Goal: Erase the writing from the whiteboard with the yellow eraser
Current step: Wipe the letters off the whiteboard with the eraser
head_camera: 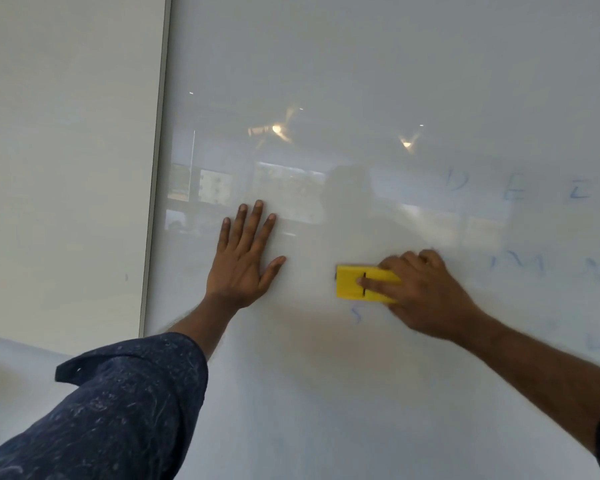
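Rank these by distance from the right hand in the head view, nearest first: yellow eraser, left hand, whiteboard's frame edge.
1. Yellow eraser: held in the right hand, poking out to its left.
2. Left hand: flat on the board, farther left of the eraser.
3. Frame edge: the grey strip at the board's left border, beyond the left hand.

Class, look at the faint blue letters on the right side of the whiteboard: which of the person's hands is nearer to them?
Right. The right hand, gripping the yellow eraser, sits just left of the faint blue letters. The left hand lies flat on the whiteboard, farther left, beyond the eraser.
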The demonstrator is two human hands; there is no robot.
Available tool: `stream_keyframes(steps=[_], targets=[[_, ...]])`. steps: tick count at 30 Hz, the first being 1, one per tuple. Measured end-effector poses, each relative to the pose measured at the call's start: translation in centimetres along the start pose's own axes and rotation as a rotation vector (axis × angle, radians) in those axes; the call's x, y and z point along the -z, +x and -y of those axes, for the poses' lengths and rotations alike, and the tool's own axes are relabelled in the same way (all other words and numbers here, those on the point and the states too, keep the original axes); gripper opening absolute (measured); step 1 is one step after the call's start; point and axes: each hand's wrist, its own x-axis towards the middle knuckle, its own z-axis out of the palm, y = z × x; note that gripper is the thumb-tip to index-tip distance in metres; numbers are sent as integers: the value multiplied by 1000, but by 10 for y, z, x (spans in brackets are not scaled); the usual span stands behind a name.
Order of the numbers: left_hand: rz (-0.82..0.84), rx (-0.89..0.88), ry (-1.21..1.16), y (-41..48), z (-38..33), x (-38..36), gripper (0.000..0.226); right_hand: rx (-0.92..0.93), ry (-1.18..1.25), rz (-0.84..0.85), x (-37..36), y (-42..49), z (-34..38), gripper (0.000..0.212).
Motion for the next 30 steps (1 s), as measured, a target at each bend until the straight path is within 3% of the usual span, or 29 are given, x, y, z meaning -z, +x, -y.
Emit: stream_keyframes(steps=[4,5,8,12,15,18,20,26,30], targets=[[-34,-84,-95,28,-24,5,67,-486,1,-144,21,15,-45,57],[-42,-99,-117,35,-32,4,65,-532,14,-160,22,16,-43,57],[-47,-92,-167,53,-53,0,64,-380,66,-138,7,3,-2,57],[-38,-72,-64,53,-59,-9,68,-159,74,-16,-11,-33,37,50],[-75,-77,-34,50,-58,-14,68,-192,26,-38,-7,-38,14,53],[-94,-67,-34,48,-57,-18,68,-440,45,-148,0,-32,-13,57],[-109,-60,-28,47,-59,-20,68,-503,93,-202,-4,-28,-9,57],[-97,-54,-2,47,-57,-21,69,-102,178,-61,-40,-58,61,53],[-110,-48,-10,45,-60,-20,68,-77,138,-42,-31,-65,44,56]])
